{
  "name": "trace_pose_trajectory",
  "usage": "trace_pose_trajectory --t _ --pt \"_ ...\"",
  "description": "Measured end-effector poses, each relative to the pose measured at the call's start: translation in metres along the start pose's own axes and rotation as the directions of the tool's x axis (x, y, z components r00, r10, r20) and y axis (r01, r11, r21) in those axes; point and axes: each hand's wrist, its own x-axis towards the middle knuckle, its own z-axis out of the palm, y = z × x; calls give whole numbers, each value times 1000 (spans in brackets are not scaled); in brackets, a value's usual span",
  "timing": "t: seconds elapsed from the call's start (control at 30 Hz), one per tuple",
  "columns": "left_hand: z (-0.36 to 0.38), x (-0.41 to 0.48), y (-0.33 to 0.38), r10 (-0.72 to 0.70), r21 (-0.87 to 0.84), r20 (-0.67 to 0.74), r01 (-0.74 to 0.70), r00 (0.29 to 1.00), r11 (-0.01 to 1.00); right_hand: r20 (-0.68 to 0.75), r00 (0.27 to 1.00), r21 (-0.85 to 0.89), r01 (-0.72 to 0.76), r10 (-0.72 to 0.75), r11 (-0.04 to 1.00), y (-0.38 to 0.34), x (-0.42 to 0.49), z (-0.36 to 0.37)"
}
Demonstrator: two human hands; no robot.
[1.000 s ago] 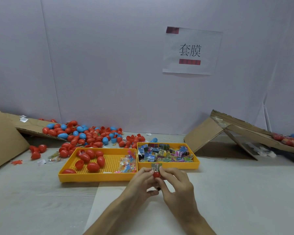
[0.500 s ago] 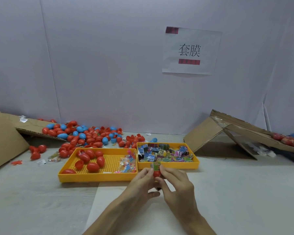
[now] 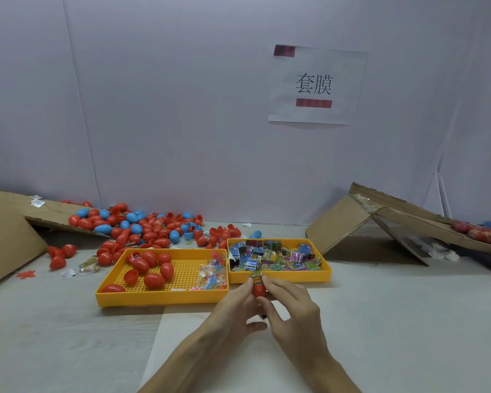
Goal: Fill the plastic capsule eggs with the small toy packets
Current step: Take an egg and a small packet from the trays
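pale table (image 3: 68, 336); left hand (image 3: 233, 310), right hand (image 3: 292, 310) round red egg (image 3: 258, 289) (bottom hidden)

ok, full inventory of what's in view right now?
held egg: one, red, in front of the right tray, pinched between both hands
toy packet: one, green-yellow, sticking out of the held egg's top
left tray: one, yellow, centre
tray eggs: about eight, red, in the left tray
clear toy bags: a few, multicoloured, at the left tray's right end
right tray: one, yellow, right of the left tray
packets: many, multicoloured, in the right tray
loose eggs: many, red and blue, heaped behind the trays
cardboard: several pieces, brown, far left and right
paper sign: one, white, on the wall
left hand: fingers pinch the held egg
right hand: fingers pinch the held egg
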Motion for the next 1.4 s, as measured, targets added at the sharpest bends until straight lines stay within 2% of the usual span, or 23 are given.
trace_pose_trajectory --t 0.17,0.37,0.47,0.6,0.7,0.77,0.83,0.9,0.93,1.0,1.03,1.1,1.2,1.4 --pt "-1 0 -3 15 -16 5 -14 1000 1000 -49 998 -21 47 -48 999 3 1 -1" --pt "-3 2 1 33 9 22 -33 999 999 -29 998 72 -44 47 996 -3 4 -3" --pt "-4 1 3 38 -7 31 -38 999 999 -22 999 11 -28 28 1000 0 4 -3" --pt "-8 2 2 42 -105 -75 -50 996 993 -49 997 -72 54 -58 996 3 3 -3" --pt "-11 2 6 110 -121 -137 -127 984 985 10 995 -13 104 -104 995 2 3 -3" --pt "-14 2 8 147 -107 -165 -166 975 980 42 999 112 3 -8 994 -1 4 -2" --pt "-17 3 8 168 -108 -197 -192 966 975 98 967 307 -254 235 917 0 7 -3" --pt "-18 4 7 181 -100 -208 -205 961 974 239 867 478 -497 438 724 5 12 -6" --pt "-18 4 6 185 -88 -211 -208 960 974 320 817 544 -572 479 613 7 14 -7" --pt "-18 5 4 200 -54 -205 -215 958 975 413 766 625 -632 493 459 8 17 -8" --pt "-17 6 4 208 -41 -195 -219 959 975 423 759 643 -636 495 427 7 17 -8" --pt "-17 5 3 221 -26 -182 -229 958 973 409 761 643 -632 503 433 4 18 -8" --pt "-17 5 3 233 -10 -166 -238 958 971 383 778 600 -619 498 506 6 16 -7" --pt "-19 6 2 260 40 -173 -257 950 966 403 770 601 -630 494 491 6 16 -9"
